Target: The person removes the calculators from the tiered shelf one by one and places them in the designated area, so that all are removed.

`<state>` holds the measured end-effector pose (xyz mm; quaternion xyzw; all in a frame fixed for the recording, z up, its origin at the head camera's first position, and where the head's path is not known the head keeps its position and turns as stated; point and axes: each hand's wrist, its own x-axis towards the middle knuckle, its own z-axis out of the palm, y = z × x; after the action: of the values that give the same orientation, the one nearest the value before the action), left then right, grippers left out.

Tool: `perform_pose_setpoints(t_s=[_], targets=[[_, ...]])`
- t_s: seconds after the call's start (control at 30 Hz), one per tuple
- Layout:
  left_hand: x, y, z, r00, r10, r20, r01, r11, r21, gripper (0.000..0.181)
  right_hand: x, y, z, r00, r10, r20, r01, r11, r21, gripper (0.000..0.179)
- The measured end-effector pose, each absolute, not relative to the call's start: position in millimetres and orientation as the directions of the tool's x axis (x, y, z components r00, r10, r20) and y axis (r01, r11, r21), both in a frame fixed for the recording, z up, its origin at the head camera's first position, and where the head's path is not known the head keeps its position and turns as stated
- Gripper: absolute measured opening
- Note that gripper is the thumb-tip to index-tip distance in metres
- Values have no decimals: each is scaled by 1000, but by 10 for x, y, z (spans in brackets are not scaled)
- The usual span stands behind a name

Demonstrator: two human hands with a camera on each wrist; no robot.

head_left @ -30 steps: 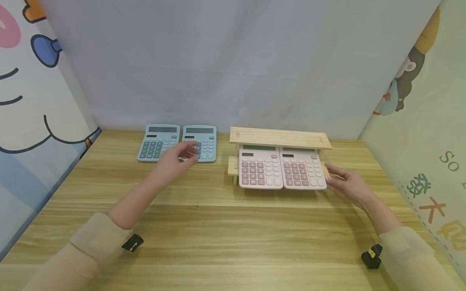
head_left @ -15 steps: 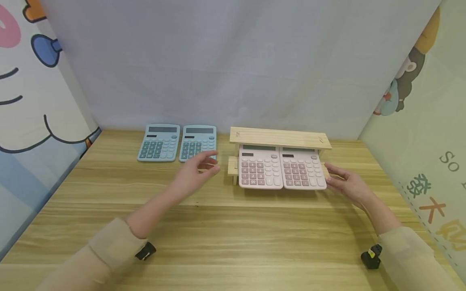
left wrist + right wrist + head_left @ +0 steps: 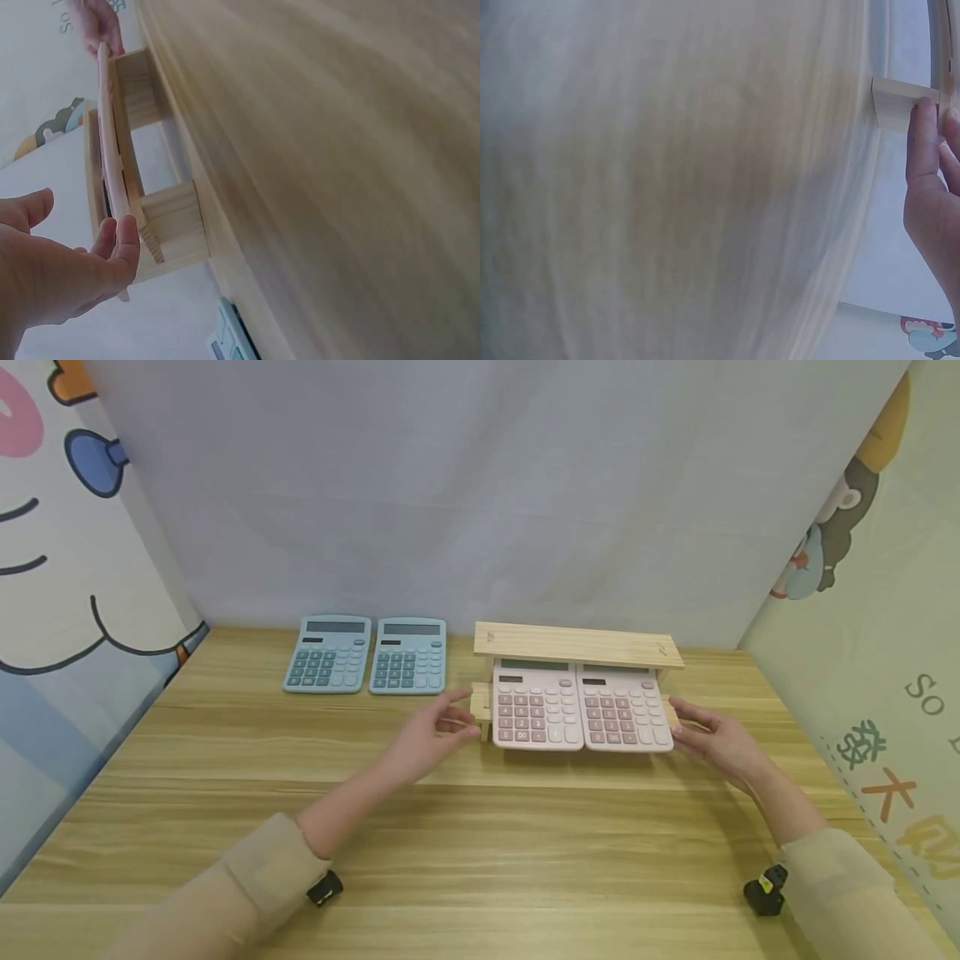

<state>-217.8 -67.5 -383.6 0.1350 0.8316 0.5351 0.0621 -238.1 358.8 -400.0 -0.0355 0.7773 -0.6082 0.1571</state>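
See 2 pink calculators [image 3: 537, 708] side by side in the wood rack [image 3: 577, 645], poking out in front. To the left, on the table [image 3: 480, 860], see 2 blue calculators [image 3: 327, 656]. By the rack's left end, see the left hand [image 3: 427, 739] with loose, unclosed fingers. At the right end, see the right hand [image 3: 722, 745] touching the rack; can't tell if gripping. Only from the left wrist, see the gap between 2 legs [image 3: 178, 223]; only from the right wrist, see a finger [image 3: 923, 150] at 1 leg.
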Motion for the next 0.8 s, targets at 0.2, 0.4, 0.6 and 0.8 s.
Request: perform_pose_setpoints(t_s=[0.2,0.4,0.6,0.8], targets=[[-2198,-574,-3923,-954,299,23,141,380,914,64,-2376,3593,-4004,-949,-248,-196,131,256,-958,70],[-2244,-503,-4009,-951,310,22,138,358,924,65,-2380,3596,-4012,-948,-254,-192,129,247,-960,70],[-2277,-437,-4031,-959,283,0,102,345,933,66,-2376,3584,-4006,-948,-254,-194,131,245,-961,69],[-2297,-377,-4025,-972,232,-26,51,319,946,65,-2361,3575,-3988,-951,-239,-198,131,271,-954,68]])
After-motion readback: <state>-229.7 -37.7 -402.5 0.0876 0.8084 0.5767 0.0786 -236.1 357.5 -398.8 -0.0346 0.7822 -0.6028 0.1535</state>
